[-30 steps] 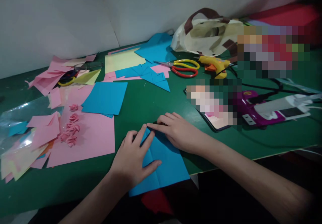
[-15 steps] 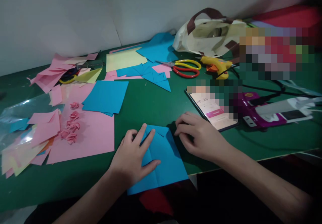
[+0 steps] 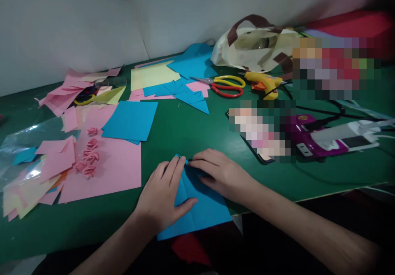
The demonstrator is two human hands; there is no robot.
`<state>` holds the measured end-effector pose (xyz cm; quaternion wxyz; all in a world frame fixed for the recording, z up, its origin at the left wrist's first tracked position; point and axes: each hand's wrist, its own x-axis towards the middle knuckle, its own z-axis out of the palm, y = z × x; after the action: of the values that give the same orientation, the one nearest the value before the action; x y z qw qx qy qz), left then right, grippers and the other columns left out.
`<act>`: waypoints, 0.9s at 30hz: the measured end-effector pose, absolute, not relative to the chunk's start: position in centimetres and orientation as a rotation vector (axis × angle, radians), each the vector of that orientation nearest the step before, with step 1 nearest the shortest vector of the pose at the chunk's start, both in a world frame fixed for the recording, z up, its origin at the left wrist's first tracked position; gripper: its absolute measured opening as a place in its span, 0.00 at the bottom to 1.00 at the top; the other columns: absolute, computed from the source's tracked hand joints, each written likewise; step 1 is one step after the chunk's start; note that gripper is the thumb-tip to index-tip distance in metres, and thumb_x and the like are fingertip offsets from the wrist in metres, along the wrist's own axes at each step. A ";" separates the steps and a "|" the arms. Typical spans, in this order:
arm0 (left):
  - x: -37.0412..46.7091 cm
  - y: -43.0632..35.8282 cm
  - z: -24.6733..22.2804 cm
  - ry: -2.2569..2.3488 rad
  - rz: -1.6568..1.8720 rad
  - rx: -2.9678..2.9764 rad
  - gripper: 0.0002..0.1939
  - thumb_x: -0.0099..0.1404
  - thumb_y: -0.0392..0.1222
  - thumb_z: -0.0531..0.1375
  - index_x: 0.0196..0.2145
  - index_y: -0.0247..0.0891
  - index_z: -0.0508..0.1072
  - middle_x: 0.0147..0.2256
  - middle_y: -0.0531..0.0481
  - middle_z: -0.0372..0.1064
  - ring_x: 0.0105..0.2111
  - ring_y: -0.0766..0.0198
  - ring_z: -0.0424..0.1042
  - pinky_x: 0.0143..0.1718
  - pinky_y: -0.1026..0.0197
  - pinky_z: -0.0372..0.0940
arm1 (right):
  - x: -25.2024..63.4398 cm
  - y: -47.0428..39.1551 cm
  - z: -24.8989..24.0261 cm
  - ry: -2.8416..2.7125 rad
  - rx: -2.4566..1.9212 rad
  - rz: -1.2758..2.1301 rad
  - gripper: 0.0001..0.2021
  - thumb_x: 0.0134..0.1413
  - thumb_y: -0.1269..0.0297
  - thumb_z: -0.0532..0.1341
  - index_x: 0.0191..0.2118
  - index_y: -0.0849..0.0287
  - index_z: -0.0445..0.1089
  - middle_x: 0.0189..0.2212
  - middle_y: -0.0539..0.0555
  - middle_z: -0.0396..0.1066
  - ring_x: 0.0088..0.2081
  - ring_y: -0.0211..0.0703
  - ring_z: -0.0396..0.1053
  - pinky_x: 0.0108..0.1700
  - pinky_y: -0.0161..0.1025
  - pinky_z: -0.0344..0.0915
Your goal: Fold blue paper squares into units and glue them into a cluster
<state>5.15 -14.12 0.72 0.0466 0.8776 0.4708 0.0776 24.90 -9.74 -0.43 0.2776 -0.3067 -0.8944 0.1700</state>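
Note:
A creased sheet of blue paper (image 3: pixel 203 213) lies at the front edge of the green table, its near part reaching past that edge. My left hand (image 3: pixel 165 192) rests on the sheet's left side, fingers stretched towards the far end and thumb spread to the right. At the far end, my right hand (image 3: pixel 220 174) has its bent fingers on the paper, fingertips close to those of my left hand. The far right corner appears turned inward, though my right hand partly hides it.
Pink paper roses (image 3: pixel 90 155) lie on a pink sheet (image 3: pixel 123 172) at left, beside blue squares (image 3: pixel 131 120) and paper scraps. Behind are scissors (image 3: pixel 228 86), a yellow glue gun (image 3: pixel 263 83) and a cloth bag (image 3: pixel 247 52). A phone (image 3: pixel 256 153) and purple power strip (image 3: pixel 324 143) lie right.
My right hand has moved left from beside the sheet onto its far end, and the far right corner no longer lies flat in view. My left hand stays on the paper, its fingers closer together.

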 end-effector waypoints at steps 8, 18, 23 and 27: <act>5.1 -14.3 0.8 1.469 0.178 2.714 0.38 0.60 0.56 0.55 0.58 0.24 0.56 0.58 0.33 0.56 0.47 0.49 0.60 0.45 0.50 0.61 | 25.5 -10.0 -0.1 -2.542 -0.626 0.343 0.15 0.59 0.67 0.53 0.49 0.64 0.68 0.46 0.56 0.72 0.49 0.44 0.66 0.50 0.43 0.59; 5.2 -13.9 1.1 1.665 0.093 2.632 0.50 0.52 0.71 0.53 0.59 0.27 0.57 0.53 0.33 0.62 0.39 0.50 0.61 0.38 0.49 0.62 | 26.9 -10.6 1.6 -2.280 -0.928 -0.058 0.14 0.54 0.62 0.59 0.19 0.58 0.67 0.14 0.49 0.64 0.23 0.38 0.58 0.34 0.41 0.57; 5.2 -14.0 1.1 1.793 0.110 2.584 0.52 0.54 0.74 0.42 0.57 0.23 0.59 0.39 0.36 0.66 0.35 0.50 0.62 0.35 0.49 0.62 | 25.9 -10.6 1.6 -2.285 -1.183 0.222 0.21 0.49 0.44 0.59 0.32 0.61 0.71 0.27 0.55 0.70 0.32 0.45 0.63 0.34 0.42 0.54; 5.5 -14.7 0.6 1.833 0.222 2.629 0.44 0.61 0.68 0.40 0.55 0.22 0.61 0.35 0.38 0.65 0.35 0.52 0.64 0.36 0.49 0.64 | 24.6 -10.4 1.2 -2.350 -1.268 0.448 0.26 0.41 0.42 0.63 0.38 0.60 0.70 0.35 0.56 0.70 0.39 0.50 0.62 0.39 0.44 0.55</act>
<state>5.48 -14.71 0.65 -0.0355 0.8179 0.5701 0.0692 24.60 -10.45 1.24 0.2154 -0.4574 -0.8475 0.1615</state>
